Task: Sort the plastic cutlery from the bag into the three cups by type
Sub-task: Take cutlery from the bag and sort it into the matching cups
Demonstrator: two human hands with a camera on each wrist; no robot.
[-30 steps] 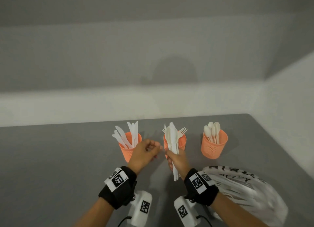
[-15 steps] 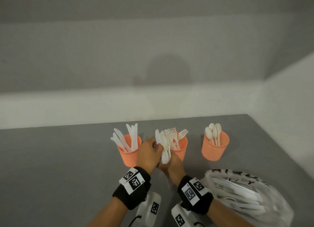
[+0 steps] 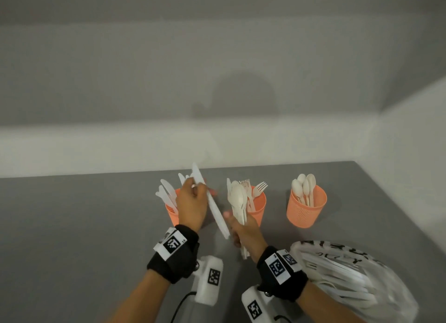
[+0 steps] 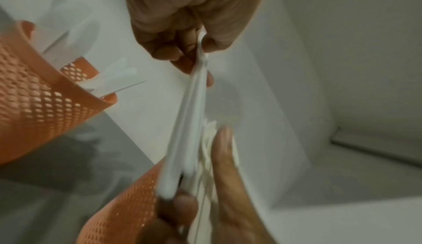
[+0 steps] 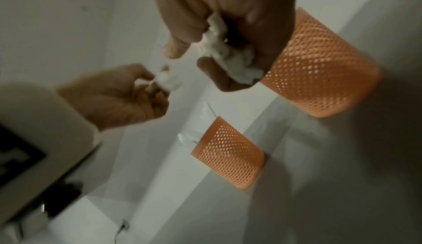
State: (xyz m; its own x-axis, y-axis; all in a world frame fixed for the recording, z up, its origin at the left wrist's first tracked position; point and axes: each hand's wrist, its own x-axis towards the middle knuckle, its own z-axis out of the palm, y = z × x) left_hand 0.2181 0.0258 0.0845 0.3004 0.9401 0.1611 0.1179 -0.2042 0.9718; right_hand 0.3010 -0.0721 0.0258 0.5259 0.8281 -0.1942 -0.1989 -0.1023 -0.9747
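While the bag (image 3: pixel 357 281) of remaining cutlery lies nearest, on the right side of the grey table (image 3: pixel 72 226), the right hand (image 3: pixel 243 233) just in front of the fork cup (image 3: pixel 259 209) grips an upright bundle (image 3: pixel 237 204) of mixed pieces, spoons facing forward. Left of that cup, the left hand (image 3: pixel 190 204) pinches a single knife (image 3: pixel 212 206), its long axis slanting from a handle end low near the right hand up to a blade tip above the knife cup (image 3: pixel 172 212). The left hand is the nearer one to that cup, which sits directly behind it, so a short tilt should drop the knife in. The knife cup holds knives, the fork cup forks; right of the fork cup, the spoon cup (image 3: pixel 306 210) holds spoons.
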